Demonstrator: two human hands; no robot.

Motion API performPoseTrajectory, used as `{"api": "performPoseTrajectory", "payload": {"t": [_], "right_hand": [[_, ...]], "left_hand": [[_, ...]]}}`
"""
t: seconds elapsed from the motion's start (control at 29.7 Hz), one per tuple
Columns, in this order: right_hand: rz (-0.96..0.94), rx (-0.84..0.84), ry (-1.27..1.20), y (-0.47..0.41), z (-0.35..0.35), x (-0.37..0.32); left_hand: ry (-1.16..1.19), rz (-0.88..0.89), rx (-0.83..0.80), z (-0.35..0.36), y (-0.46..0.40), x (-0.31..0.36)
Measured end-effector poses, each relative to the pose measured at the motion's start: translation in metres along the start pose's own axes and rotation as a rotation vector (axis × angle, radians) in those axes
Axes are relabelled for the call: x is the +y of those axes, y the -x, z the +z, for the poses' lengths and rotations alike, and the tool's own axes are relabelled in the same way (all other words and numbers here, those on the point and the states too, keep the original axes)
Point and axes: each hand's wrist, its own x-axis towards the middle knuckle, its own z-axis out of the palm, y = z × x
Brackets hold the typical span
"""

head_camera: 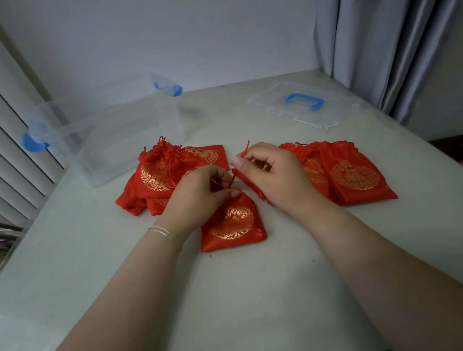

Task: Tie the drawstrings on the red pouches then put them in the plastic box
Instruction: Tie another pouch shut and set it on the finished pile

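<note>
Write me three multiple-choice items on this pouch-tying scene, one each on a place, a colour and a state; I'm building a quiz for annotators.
1. Where is the clear plastic box?
A. far left of the grey table
B. on the person's lap
C. on top of the flat clear lid

2. What colour is the handle on the flat clear lid?
A. red
B. blue
C. black

3. What is the right hand doing?
A. lying flat on the table
B. pinching a red drawstring
C. lifting the lid

Key: 1 A, the box stands left beyond the red gold-printed pouches; 2 B, the handle shows blue; 3 B, thumb and fingers hold the cord.
</note>
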Motion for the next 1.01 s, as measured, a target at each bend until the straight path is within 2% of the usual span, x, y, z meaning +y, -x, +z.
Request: {"api": "performPoseTrajectory", "payload": {"t": [0.13,0.24,0.47,0.61,0.67,0.84,1.01], "right_hand": [[-0.054,-0.085,-0.035,0.004,0.006,-0.004],[0.0,-0.099,-0.063,0.004,0.005,-0.005],[0.224,-0.247,0.122,-0.004,-0.005,0.011],[0.302,-0.238,0.124,-0.005,-0.009,0.009],[0.3,-0.24,0.137,-0.005,-0.012,0.008],[0.258,-0.246,0.403,-0.009,-0.023,0.008],[0.178,-0.17,0.415,-0.008,-0.03,0.002]], "left_hand": [[-0.046,0.104,0.039,0.008,0.002,0.005],[-0.03,0.097,0.023,0.01,0.001,0.004],[0.193,0.016,-0.002,0.005,0.003,0.008],[0.344,0.0,-0.027,0.003,0.006,0.013],[0.401,-0.029,-0.035,0.003,0.006,0.013],[0.538,-0.178,-0.072,0.001,0.006,0.011],[0.608,-0.231,-0.086,-0.004,0.006,0.011]]}}
